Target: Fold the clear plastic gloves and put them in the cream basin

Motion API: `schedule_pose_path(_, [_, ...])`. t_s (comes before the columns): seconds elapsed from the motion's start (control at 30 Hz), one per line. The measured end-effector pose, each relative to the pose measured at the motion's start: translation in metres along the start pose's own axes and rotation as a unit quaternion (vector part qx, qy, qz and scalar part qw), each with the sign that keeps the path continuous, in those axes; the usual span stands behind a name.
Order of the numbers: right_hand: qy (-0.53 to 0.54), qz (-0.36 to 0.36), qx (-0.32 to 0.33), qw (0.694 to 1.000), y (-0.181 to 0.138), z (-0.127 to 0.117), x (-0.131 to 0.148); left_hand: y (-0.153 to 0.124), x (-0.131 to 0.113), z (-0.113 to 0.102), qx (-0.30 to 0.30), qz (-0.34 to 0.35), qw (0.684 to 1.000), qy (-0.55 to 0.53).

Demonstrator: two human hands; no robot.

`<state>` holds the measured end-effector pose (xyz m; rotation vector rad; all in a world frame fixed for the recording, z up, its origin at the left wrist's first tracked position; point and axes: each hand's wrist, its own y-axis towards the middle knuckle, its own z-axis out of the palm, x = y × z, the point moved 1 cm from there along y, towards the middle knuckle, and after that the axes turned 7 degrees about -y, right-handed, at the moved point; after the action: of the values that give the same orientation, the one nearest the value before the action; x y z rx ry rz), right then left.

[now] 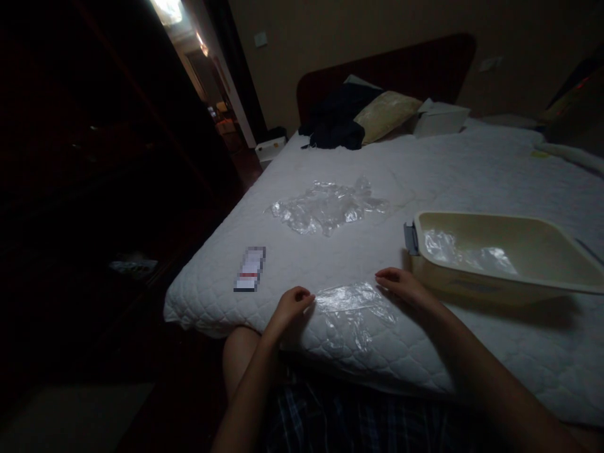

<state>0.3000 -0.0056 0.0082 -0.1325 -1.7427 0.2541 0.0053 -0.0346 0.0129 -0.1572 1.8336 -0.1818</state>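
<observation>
So the clear bag (356, 305) is lying on the bed (287, 261), right by the near edge, between the two hands. Left hand (293, 305) is at its left corner with thumb and fingers curled close together, but I can't tell if there's actually plastic pinched in there. Right hand (401, 284) is by the far right corner, fingers bent and reaching in, and again can't tell if it's gripping or just hovering. Main worry imo: that film is super thin and rumpled, so a loose pinch could let a corner slip, or a hard tug could stretch or rip it. Its near end also sits close to the bed's edge, so a careless pull might drag it off. Tub (472, 292) is just right of the right hand, with plastic (441, 245) inside; a swinging elbow could bump it. Far side of the hands there's more crumpled film (325, 207), and on the left a pixelated slab (250, 269), maybe a phone.
</observation>
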Motion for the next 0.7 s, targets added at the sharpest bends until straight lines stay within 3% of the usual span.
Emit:
schedule_pose_path(0.1, [-0.047, -0.008, 0.041, 0.998, 0.001, 0.003, -0.002, 0.003, 0.002, 0.012, -0.012, 0.041, 0.997, 0.070])
schedule_pose_path(0.3, [-0.121, -0.039, 0.048, 0.991, 0.002, 0.011, 0.003, 0.005, -0.014, 0.033, -0.037, 0.089, 0.989, 0.114])
schedule_pose_path(0.4, [-0.107, -0.056, 0.035, 0.992, 0.005, 0.011, 0.010, 0.016, -0.023, 0.039, -0.010, 0.088, 0.995, 0.036])
schedule_pose_path(0.53, [-0.084, -0.076, -0.040, 0.993, 0.012, 0.010, 0.016, 0.031, -0.026, 0.039, 0.016, 0.000, 0.986, -0.165])
schedule_pose_path(0.7, [-0.048, -0.091, -0.075, 0.992, 0.020, 0.015, 0.008, 0.036, -0.029, 0.034, 0.086, -0.048, 0.971, -0.219])
